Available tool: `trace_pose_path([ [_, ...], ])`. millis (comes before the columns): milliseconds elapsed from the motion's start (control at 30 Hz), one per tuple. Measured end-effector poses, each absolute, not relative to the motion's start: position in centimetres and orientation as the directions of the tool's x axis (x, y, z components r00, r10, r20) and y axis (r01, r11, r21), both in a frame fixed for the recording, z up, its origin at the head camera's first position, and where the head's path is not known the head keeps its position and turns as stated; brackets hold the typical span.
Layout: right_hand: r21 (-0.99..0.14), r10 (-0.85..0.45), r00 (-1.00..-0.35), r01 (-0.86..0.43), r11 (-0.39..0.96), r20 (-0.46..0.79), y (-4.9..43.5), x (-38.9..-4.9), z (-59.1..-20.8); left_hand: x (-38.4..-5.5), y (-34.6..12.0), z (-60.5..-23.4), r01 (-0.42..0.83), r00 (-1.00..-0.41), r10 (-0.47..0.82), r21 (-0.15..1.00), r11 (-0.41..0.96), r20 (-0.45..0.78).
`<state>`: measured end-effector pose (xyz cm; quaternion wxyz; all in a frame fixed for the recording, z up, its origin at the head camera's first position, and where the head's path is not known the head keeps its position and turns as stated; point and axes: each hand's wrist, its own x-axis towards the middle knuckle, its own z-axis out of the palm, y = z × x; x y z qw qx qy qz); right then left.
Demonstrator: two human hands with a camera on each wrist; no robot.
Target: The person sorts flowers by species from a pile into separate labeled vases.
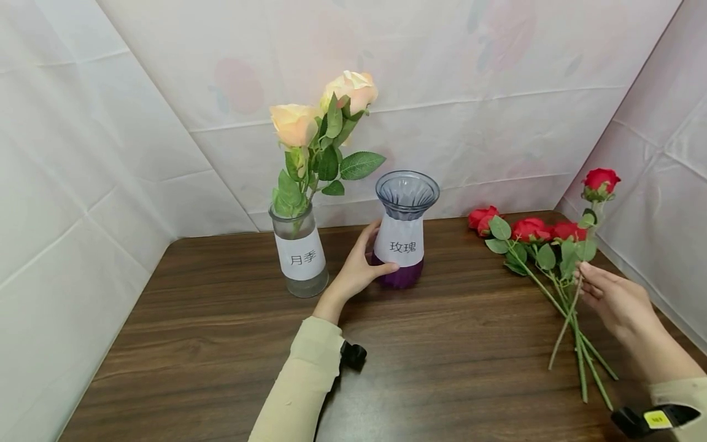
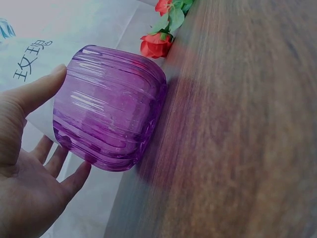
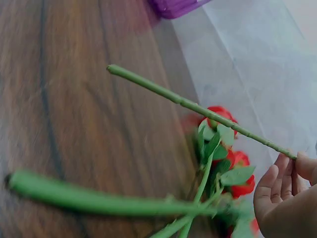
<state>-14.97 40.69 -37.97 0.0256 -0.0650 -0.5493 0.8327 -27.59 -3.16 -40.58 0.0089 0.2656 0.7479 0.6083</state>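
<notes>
My left hand holds a glass vase with a blue-grey rim, a purple base and a white paper label reading 玫瑰. In the left wrist view the thumb lies along one side of the purple vase and the fingers spread around the other. The vase stands upright, without flowers. On the right, my right hand pinches a red rose by its stem, bloom up. The free end of that stem slants above the table in the right wrist view.
Several red roses lie at the table's right, stems toward me. A clear glass vase labelled 月季 holds peach-coloured flowers, left of the purple vase. Pale cloth encloses the back and sides of the wooden table.
</notes>
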Motion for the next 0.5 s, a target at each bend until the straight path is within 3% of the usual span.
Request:
trace_pose_path([
  [500, -0.816, 0.156, -0.986, -0.142, -0.56, 0.065, 36.0, -16.4, -35.1, -27.7, -3.2, -40.8, 0.388, -0.858, 0.408, 0.914, 0.117, 0.312],
])
